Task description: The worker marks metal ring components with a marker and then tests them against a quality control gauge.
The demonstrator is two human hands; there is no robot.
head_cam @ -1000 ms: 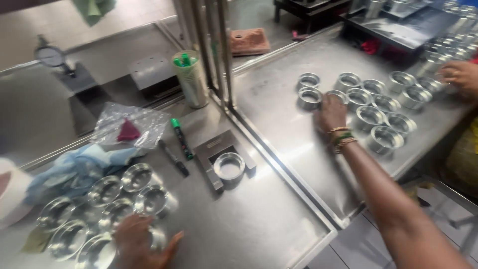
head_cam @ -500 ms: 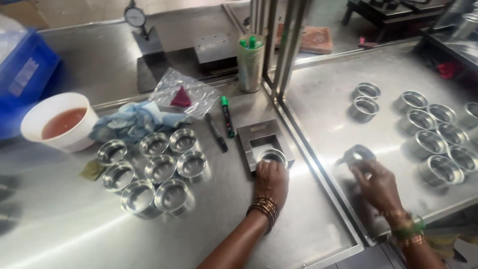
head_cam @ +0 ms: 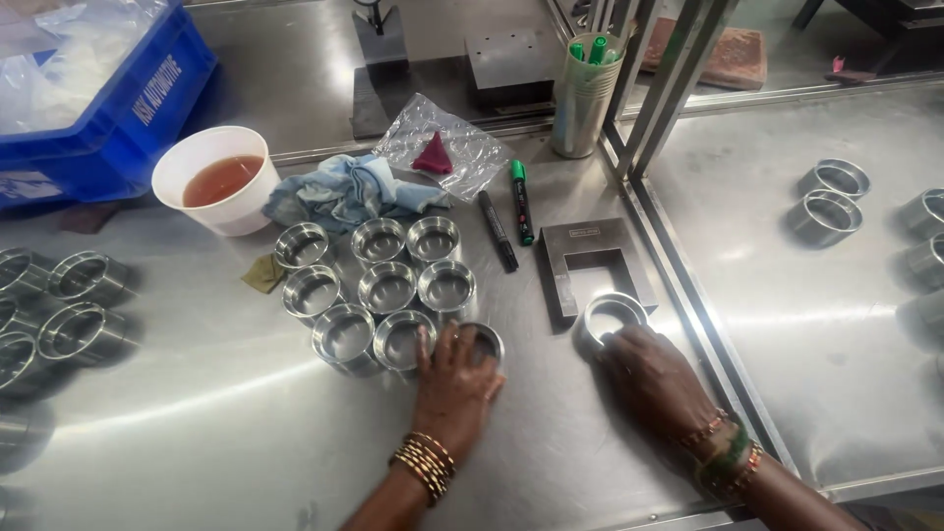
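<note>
My left hand [head_cam: 454, 379] lies over a short steel ring [head_cam: 484, 340], gripping it at the lower right corner of a cluster of several like rings [head_cam: 385, 285] standing in rows on the steel table. My right hand [head_cam: 654, 379] holds another steel ring [head_cam: 612, 315] by its near rim. That ring sits on the table at the mouth of a dark U-shaped gauge block [head_cam: 590, 258]. Both wrists carry bangles.
A black marker [head_cam: 498, 230] and a green one [head_cam: 521, 202] lie left of the block. Behind are a blue cloth [head_cam: 339, 192], a white cup of brown liquid [head_cam: 218, 181], a plastic bag [head_cam: 442, 147], a pen cup [head_cam: 584, 93] and a blue crate [head_cam: 93, 98]. More rings stand at far left [head_cam: 84, 280] and right [head_cam: 831, 202].
My left hand has gone from the gauge block to the ring cluster with a ring. My right hand has brought a ring from the right-hand table to the block's mouth.
</note>
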